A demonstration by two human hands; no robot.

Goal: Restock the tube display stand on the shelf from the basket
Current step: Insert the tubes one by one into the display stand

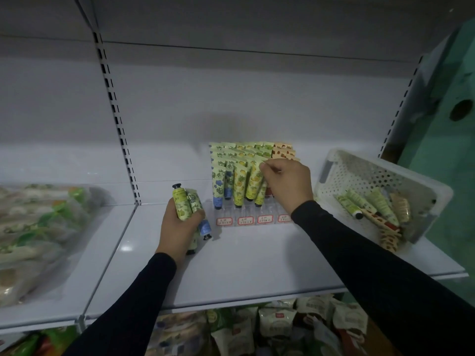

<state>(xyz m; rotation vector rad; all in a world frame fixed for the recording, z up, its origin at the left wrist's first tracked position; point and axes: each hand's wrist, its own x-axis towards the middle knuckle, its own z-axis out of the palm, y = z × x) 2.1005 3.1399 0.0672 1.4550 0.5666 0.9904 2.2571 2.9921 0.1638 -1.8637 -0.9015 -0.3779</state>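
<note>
- A clear tube display stand point(253, 214), filled with upright tubes, is set at the middle of a white shelf point(244, 265).
- The crimped top of a yellow tube point(253, 179) in the stand is pinched by the right hand point(286, 183).
- A bundle of tubes point(186, 204) is gripped in the left hand point(180, 224), left of the stand.
- A white perforated basket point(380, 176), tilted on the shelf to the right, is seen with a few tubes inside.

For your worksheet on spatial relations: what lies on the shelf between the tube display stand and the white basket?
In the head view, only the right hand and its dark sleeve cross between display stand and basket.
</note>
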